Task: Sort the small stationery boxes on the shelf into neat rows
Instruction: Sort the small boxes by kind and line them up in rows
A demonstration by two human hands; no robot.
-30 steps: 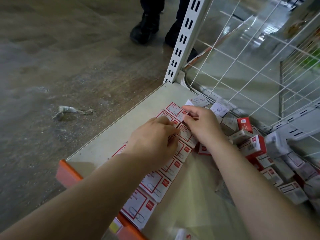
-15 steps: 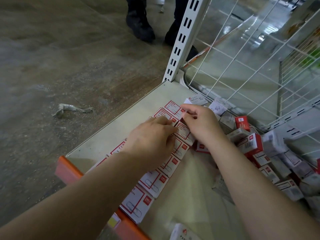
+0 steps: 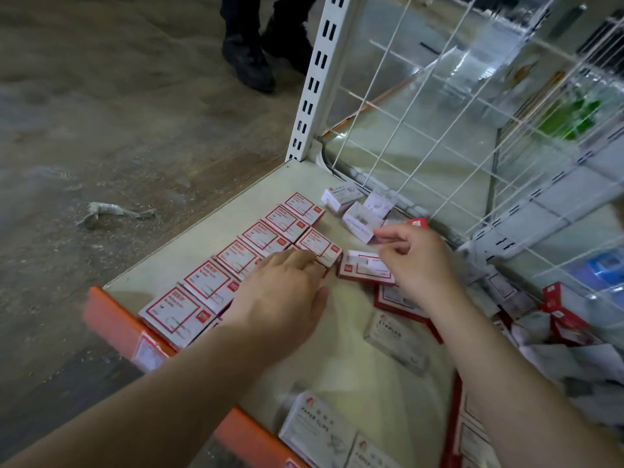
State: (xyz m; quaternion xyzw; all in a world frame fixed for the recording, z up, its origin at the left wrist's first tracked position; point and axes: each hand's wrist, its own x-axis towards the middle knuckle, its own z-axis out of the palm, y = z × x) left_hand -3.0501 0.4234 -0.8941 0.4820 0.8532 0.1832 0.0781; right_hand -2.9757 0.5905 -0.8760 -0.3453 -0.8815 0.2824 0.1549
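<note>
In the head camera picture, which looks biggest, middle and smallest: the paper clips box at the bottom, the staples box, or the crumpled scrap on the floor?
1. Paper clips box, largest, though it sits nearest the camera.
2. Staples box.
3. Crumpled scrap, which looks close to the staples box in size and lies farther away, so those two are unsure.

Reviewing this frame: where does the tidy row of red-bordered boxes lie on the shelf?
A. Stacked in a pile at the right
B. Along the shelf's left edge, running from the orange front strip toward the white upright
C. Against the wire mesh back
B: the row of red-bordered boxes runs along the left edge of the shelf, from the orange front strip toward the white upright.
</note>
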